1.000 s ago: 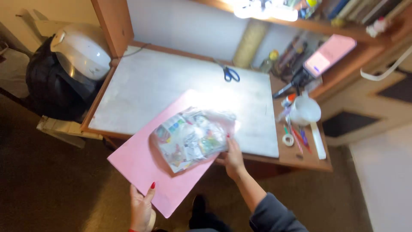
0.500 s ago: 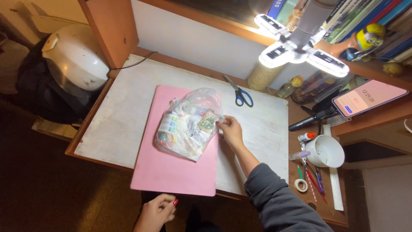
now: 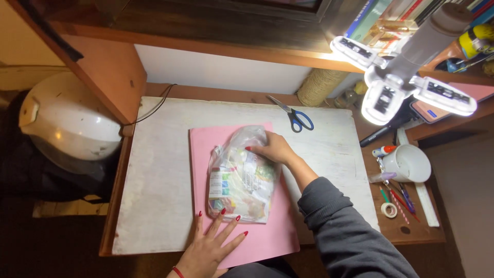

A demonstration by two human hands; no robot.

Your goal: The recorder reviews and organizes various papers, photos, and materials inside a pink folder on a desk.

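Your left hand [image 3: 211, 247] lies flat, fingers spread open, on the pink sheet [image 3: 242, 237] at the counter's [image 3: 154, 180] near edge, fingertips touching the clear plastic bag [image 3: 239, 183] of small items. Your right hand [image 3: 272, 149] rests on the bag's top, fingers curled onto the plastic. Blue-handled scissors [image 3: 296, 117] lie beyond; a white mug [image 3: 409, 163] stands far right.

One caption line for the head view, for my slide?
Both hands, left hand and right hand, rest on a clear plastic bag on pink paper sheet.

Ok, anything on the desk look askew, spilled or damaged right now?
Nothing stands out. The clear plastic bag lies intact on the pink sheet, nothing spilled from it. Right hand rests on the bag's top, left hand flat on the sheet. The scissors lie closed on the white desk mat.
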